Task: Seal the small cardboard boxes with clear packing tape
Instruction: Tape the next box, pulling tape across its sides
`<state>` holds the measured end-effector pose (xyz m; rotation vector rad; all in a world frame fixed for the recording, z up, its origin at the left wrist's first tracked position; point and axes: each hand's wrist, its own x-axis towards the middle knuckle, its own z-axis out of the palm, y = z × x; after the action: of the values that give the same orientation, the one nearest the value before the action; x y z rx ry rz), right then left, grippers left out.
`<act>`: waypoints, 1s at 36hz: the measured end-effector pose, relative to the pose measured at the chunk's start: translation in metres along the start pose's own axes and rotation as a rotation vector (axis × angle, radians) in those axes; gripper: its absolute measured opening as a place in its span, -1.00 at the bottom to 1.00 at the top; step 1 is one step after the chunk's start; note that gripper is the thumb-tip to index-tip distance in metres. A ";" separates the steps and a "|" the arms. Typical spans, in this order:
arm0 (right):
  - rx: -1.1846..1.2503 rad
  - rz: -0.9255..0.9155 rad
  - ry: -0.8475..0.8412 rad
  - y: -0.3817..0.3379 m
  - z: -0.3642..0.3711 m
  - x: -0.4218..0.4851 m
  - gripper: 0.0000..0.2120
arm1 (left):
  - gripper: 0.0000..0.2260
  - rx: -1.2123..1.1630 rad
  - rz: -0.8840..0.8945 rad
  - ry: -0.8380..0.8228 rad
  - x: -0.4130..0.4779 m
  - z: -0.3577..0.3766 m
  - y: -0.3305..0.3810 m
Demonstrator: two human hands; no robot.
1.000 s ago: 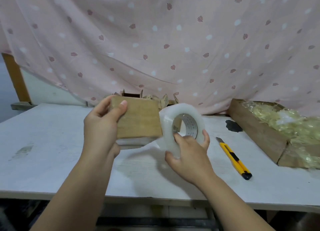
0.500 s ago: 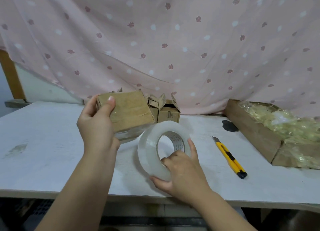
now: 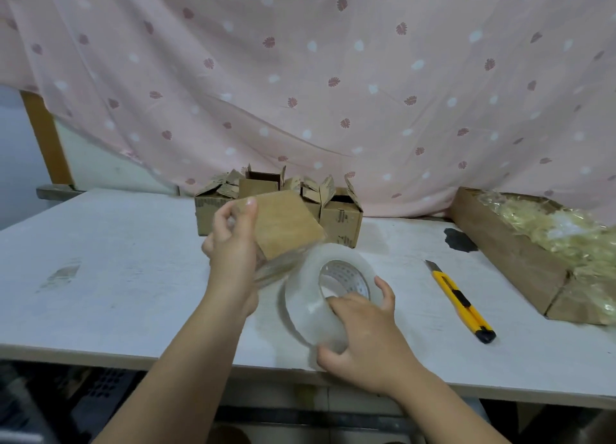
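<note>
**A:** What are the 2 hands doing?

**B:** The left hand grips 1 small cardboard box by its left edge, thumb on the upper corner. It holds the box tilted above the table. The right hand grasps a roll of clear packing tape, fingers curled over its rim and into its core (whether the roll touches the table, I cannot tell).

**A:** Where is the tape against the box?

**B:** The roll stands on edge between the hands, just below the box. A shiny strip of tape runs from it to the box's underside.

**A:** Anything else?

**B:** Behind the left hand, open small boxes stand with their flaps up against a pink curtain. Right of the right hand, well apart, lies a yellow utility knife. Beyond it sits a cardboard tray of crinkled plastic.
</note>
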<state>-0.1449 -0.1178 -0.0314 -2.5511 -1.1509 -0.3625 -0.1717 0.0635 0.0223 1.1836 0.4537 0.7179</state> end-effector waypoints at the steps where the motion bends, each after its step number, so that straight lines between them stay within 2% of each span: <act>1: 0.034 0.018 0.007 0.002 0.000 0.001 -0.66 | -0.54 0.057 0.014 -0.082 -0.001 -0.002 -0.001; 5: 0.105 0.053 0.000 0.013 -0.001 0.002 -0.57 | -0.08 0.389 0.104 -0.350 0.004 -0.017 -0.003; 7: 0.148 0.070 0.003 0.017 -0.003 0.003 -0.48 | 0.05 0.563 0.160 -0.486 0.011 -0.030 -0.005; 9: 0.219 0.097 0.025 0.022 -0.006 0.003 -0.55 | 0.11 0.711 0.251 -0.566 0.017 -0.039 -0.010; 11: 0.283 0.116 0.047 0.026 -0.007 0.004 -0.67 | 0.15 0.936 0.452 -0.482 0.019 -0.041 -0.019; 14: 0.334 0.120 0.038 0.030 -0.008 0.004 -0.72 | 0.15 1.209 0.771 -0.228 0.017 -0.036 -0.033; 16: 0.363 0.115 0.038 0.030 -0.009 0.003 -0.73 | 0.10 1.191 0.866 -0.173 0.019 -0.034 -0.039; 20: 0.398 0.107 0.025 0.032 -0.011 0.002 -0.80 | -0.05 1.039 0.999 -0.237 0.024 -0.029 -0.037; 22: 0.415 0.116 0.022 0.033 -0.014 0.002 -0.80 | -0.13 1.068 1.013 -0.250 0.023 -0.024 -0.032; 26: 0.491 0.186 0.010 0.040 -0.018 0.003 -0.80 | -0.06 1.192 1.001 -0.257 0.020 -0.015 -0.025; 30: 0.556 0.205 0.029 0.042 -0.026 0.006 -0.73 | -0.16 1.284 0.886 -0.211 0.017 -0.006 -0.020; 33: 0.672 0.167 0.098 0.038 -0.034 0.007 -0.62 | -0.15 1.390 0.806 -0.146 0.020 0.002 -0.020; 36: 0.765 0.171 0.165 0.037 -0.037 0.007 -0.62 | -0.10 1.468 0.719 -0.110 0.023 0.010 -0.022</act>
<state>-0.1158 -0.1505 -0.0019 -1.8829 -0.7925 -0.0611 -0.1434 0.0687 0.0056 2.8459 0.4422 0.9109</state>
